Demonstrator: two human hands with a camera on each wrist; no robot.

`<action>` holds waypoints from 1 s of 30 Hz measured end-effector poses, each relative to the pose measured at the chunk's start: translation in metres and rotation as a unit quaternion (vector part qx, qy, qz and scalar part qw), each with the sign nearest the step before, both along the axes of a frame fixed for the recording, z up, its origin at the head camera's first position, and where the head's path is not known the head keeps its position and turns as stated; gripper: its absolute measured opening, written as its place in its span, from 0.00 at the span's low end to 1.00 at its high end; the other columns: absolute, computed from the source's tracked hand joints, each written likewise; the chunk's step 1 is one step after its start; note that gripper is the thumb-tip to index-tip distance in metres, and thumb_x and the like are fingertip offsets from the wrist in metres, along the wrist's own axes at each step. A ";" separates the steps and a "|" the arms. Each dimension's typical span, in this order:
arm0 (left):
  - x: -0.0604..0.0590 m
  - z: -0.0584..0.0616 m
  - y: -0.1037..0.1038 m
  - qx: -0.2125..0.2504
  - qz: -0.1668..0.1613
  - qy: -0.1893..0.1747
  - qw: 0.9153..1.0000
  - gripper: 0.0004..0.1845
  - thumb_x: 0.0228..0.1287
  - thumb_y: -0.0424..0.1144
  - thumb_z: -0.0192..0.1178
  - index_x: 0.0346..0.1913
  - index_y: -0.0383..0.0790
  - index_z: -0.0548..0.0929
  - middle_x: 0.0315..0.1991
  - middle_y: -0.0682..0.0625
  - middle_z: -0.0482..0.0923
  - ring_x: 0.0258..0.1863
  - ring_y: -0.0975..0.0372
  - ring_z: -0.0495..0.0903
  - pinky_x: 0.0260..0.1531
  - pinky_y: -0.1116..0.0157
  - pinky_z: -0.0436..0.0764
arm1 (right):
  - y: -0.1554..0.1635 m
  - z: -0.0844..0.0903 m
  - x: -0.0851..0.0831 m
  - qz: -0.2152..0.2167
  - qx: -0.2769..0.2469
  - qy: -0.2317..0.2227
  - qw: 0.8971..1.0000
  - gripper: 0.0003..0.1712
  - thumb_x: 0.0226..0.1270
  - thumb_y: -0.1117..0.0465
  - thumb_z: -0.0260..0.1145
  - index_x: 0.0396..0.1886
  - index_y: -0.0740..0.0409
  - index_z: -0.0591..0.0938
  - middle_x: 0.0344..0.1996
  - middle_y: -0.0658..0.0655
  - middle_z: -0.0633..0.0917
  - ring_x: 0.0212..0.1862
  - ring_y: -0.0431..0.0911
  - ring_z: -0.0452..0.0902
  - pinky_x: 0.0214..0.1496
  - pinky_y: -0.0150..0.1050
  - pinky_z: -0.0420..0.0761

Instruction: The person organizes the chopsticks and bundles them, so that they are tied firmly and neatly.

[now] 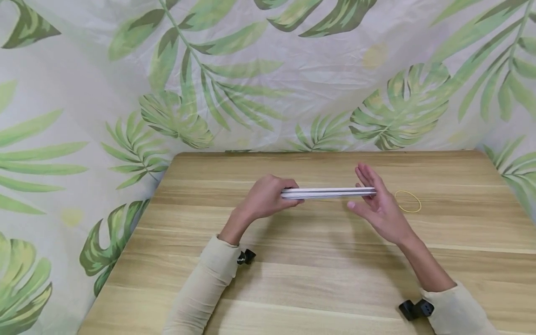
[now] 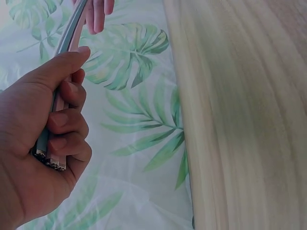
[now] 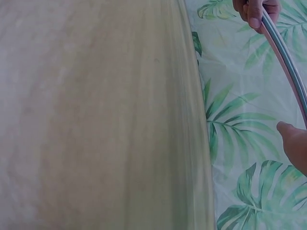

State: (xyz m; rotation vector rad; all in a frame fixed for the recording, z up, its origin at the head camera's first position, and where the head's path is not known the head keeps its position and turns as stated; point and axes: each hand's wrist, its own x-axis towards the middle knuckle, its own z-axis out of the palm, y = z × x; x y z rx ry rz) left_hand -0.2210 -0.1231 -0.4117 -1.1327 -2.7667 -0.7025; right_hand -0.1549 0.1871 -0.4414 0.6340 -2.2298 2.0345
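A thin bundle of long, flat pieces (image 1: 328,191) is held level above the table, seen edge-on as pale layers with a dark line between. My left hand (image 1: 270,195) grips its left end, thumb on one side and fingers curled round the other. In the left wrist view the bundle (image 2: 72,39) shows a blue-grey and a pink layer, with silvery, jagged ends below the palm. At the other end, my right hand (image 1: 383,209) stands upright with straight fingers and the thumb spread away, the bundle's end against it. What the pieces are I cannot tell.
A yellow rubber band (image 1: 420,203) lies on the wooden table (image 1: 318,284), just right of the right hand. Behind the table hangs a leaf-patterned cloth (image 1: 318,93). Small black devices stick out by both sleeve cuffs (image 1: 219,256).
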 end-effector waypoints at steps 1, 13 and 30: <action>0.000 0.000 -0.001 0.002 0.003 0.001 1.000 0.07 0.66 0.47 0.76 0.38 0.49 0.91 0.25 0.60 0.84 0.21 0.70 0.72 0.29 0.68 0.74 | 0.001 0.001 0.000 -0.005 0.007 -0.003 1.000 0.54 0.74 0.75 0.66 0.89 0.58 0.45 0.88 0.64 0.50 0.88 0.60 0.44 0.77 0.21 0.62; -0.002 0.004 -0.006 0.026 0.001 -0.013 1.000 0.07 0.65 0.46 0.77 0.37 0.48 0.90 0.26 0.61 0.85 0.22 0.71 0.73 0.29 0.70 0.74 | 0.005 -0.005 -0.002 -0.016 0.079 0.017 0.997 0.53 0.75 0.70 0.67 0.89 0.58 0.46 0.88 0.58 0.53 0.88 0.57 0.46 0.74 0.18 0.62; 0.000 0.009 -0.008 0.027 0.022 -0.004 0.999 0.07 0.63 0.46 0.78 0.37 0.50 0.91 0.25 0.61 0.85 0.20 0.71 0.72 0.27 0.69 0.72 | 0.002 0.004 0.004 -0.031 0.071 0.027 0.997 0.57 0.71 0.73 0.70 0.90 0.48 0.49 0.88 0.57 0.55 0.88 0.55 0.49 0.73 0.19 0.65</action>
